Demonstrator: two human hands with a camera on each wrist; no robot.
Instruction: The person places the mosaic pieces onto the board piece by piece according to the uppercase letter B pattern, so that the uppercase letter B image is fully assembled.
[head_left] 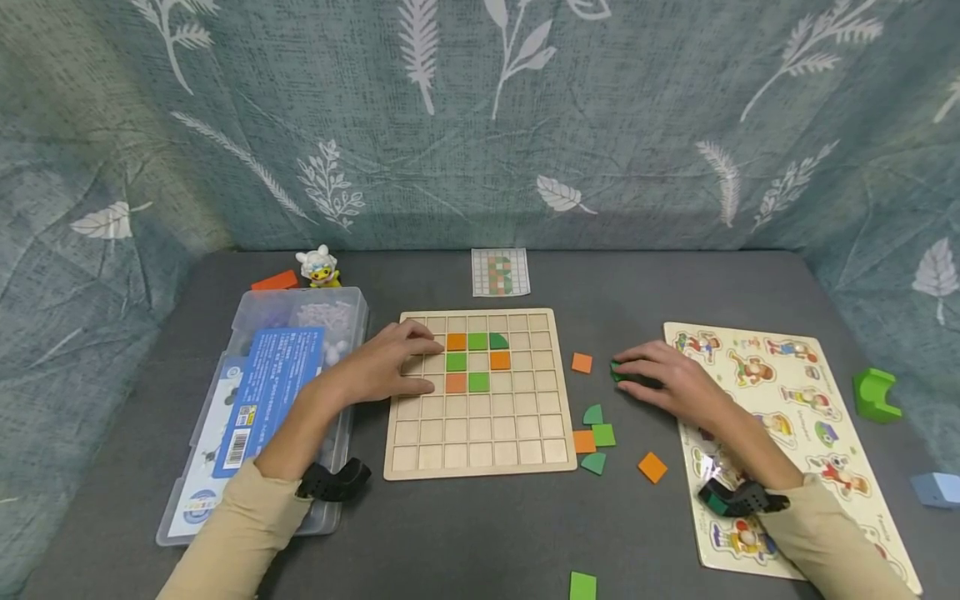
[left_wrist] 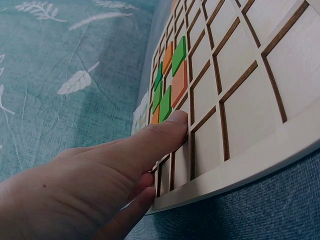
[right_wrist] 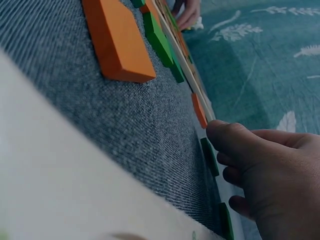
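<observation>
A wooden grid board [head_left: 480, 474] holds orange squares [head_left: 500, 360], light green squares [head_left: 478, 382] and a dark green quarter-circle [head_left: 498, 341], set in its cells. My left hand [head_left: 386, 362] rests on the board's left side, its thumb [left_wrist: 172, 127] on the grid beside the coloured pieces and its fingers spread, holding nothing. To the right of the board, my right hand [head_left: 667, 375] is low over the table with thumb and fingers apart. A dark green piece [head_left: 616, 371] lies at its fingertips, partly hidden; in the right wrist view that green piece [right_wrist: 209, 156] lies beside the fingers.
Loose orange squares [head_left: 652, 467], a light green square [head_left: 603, 435] and green quarter-circles [head_left: 592, 463] lie right of the board. A pattern card [head_left: 500, 272] is behind it. A plastic box [head_left: 348, 333] stands left, a picture puzzle board [head_left: 806, 392] right.
</observation>
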